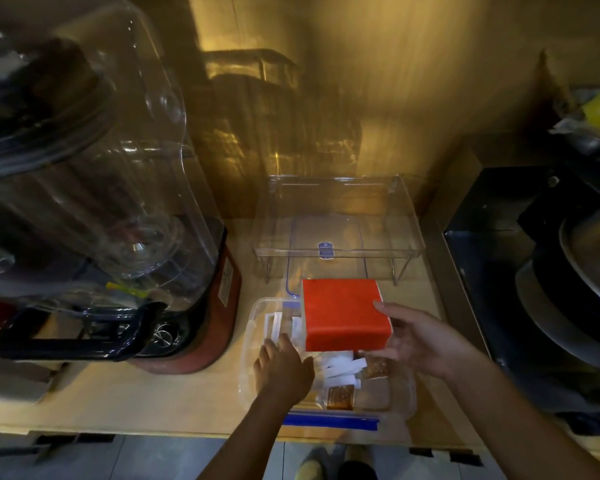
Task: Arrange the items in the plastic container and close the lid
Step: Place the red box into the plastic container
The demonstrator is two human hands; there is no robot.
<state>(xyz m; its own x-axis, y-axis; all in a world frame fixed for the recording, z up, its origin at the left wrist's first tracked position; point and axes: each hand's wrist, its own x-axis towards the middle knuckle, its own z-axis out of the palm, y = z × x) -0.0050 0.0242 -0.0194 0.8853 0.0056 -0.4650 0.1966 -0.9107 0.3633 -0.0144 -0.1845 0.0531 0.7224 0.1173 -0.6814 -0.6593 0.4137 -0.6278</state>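
A clear plastic container [248,344] with a blue clip sits near the counter's front edge. It holds white sachets [342,367] and brown packets [340,398]. My right hand [420,337] grips a red box [342,313] by its right side, holding it over the container's back half. My left hand [283,368] is inside the container on the left, fingers spread over the sachets, holding nothing. The clear lid with a blue seal [293,292] lies behind the container, partly under a clear rack.
A large blender [101,202] with a red base stands to the left. A clear plastic rack [336,220] on metal legs stands behind the container. A black stove [534,271] with pots is on the right. The counter edge runs just below the container.
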